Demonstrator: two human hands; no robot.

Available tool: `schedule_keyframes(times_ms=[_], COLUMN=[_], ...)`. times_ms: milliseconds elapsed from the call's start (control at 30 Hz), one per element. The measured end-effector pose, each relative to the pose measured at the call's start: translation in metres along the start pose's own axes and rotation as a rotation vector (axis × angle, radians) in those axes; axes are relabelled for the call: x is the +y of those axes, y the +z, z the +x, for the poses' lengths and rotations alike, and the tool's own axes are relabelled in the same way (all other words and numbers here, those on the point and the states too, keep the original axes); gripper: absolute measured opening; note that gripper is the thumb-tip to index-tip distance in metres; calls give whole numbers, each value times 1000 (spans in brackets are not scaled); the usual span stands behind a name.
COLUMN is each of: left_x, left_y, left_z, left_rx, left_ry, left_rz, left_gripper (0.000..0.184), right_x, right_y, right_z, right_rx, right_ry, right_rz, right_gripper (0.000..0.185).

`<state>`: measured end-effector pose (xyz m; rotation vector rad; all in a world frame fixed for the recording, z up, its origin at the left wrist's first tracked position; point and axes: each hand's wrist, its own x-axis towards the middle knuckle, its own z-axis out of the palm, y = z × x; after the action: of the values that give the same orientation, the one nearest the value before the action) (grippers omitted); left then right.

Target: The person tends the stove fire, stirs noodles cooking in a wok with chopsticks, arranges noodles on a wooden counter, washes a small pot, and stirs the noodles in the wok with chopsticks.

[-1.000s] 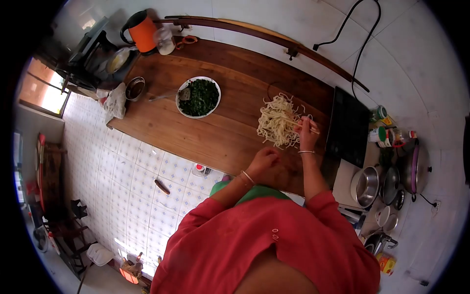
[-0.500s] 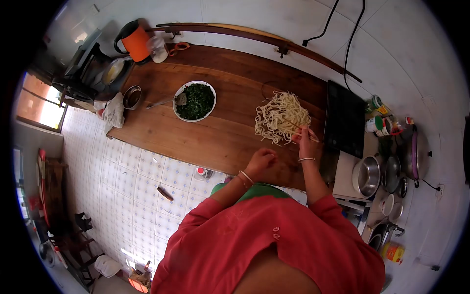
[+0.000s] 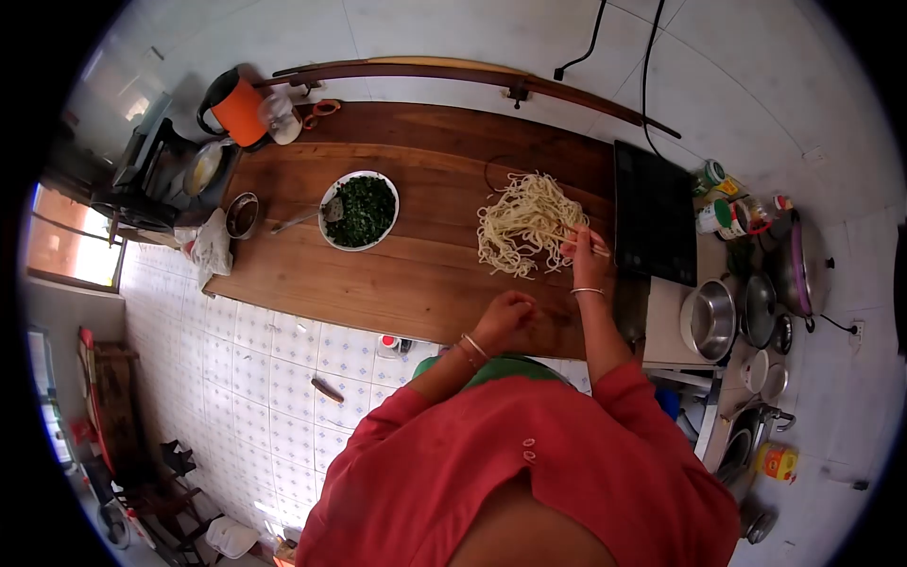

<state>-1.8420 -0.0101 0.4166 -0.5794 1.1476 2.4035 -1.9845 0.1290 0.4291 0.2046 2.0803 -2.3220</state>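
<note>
A loose pile of pale noodles (image 3: 529, 222) lies on the wooden tabletop (image 3: 378, 293). My right hand (image 3: 584, 253) is closed around thin chopsticks (image 3: 597, 249) at the pile's right edge, their tips among the noodles. Below the pile, my left hand (image 3: 508, 317) hovers near the table's front edge with fingers curled; whether it holds anything is hidden. To the left stands a white bowl (image 3: 397, 210) of chopped dark greens (image 3: 364, 213), with a metal spoon (image 3: 300, 221) resting in it.
A black flat panel (image 3: 654, 213) lies right of the noodles, beside jars (image 3: 715, 216) and a steel pot (image 3: 709, 321). At the left are a small bowl (image 3: 243, 215), a plastic bag (image 3: 213, 248), an orange kettle (image 3: 238, 110), a jar (image 3: 281, 118) and orange scissors (image 3: 324, 109).
The view has shifted, so the table appears rotated and farther left. My right hand still holds the chopsticks at the noodles, whose pile has changed shape slightly. My left hand stays curled.
</note>
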Motion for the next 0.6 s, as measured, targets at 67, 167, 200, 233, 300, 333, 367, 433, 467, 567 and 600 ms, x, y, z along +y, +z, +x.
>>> schedule_keyframes(times_ms=[67, 167, 200, 233, 300, 333, 367, 433, 467, 567, 600], left_x=[4, 1, 0, 0, 3, 5, 6, 4, 2, 6, 4], left_y=[-2, -4, -4, -3, -3, -3, -4, -8, -9, -4, -1], left_z=[-2, 3, 5, 6, 3, 3, 4, 3, 3, 10, 14], left_rx=[-1, 97, 91, 86, 78, 64, 69, 99, 104, 131, 116], left_ry=[17, 8, 1, -7, 1, 9, 14, 47, 42, 14, -3], left_rz=[-16, -54, -50, -44, -49, -61, -64, -127, -130, -73, -67], left_gripper=[13, 14, 13, 12, 13, 13, 13, 13, 13, 13, 13], right_x=[0, 19, 22, 6, -5, -12, -23, -36, -38, -17, -6], right_y=[-10, 10, 19, 23, 3, -11, -27, -52, -63, -52, -40], right_z=[9, 9, 8, 2, 12, 19, 25, 32, 34, 43, 44], right_rx=[228, 133, 25, -56, -59, -61, 8, 70, 144, 227, 239], right_ry=[-51, 16, 83, 101, 56, 9, -15, -29, -26, 10, 47], right_rz=[39, 80, 106, 98, 38, -30, -64, -104, -82, 38, 131], right_gripper=[24, 25, 25, 24, 23, 23, 22, 21, 21, 21, 21])
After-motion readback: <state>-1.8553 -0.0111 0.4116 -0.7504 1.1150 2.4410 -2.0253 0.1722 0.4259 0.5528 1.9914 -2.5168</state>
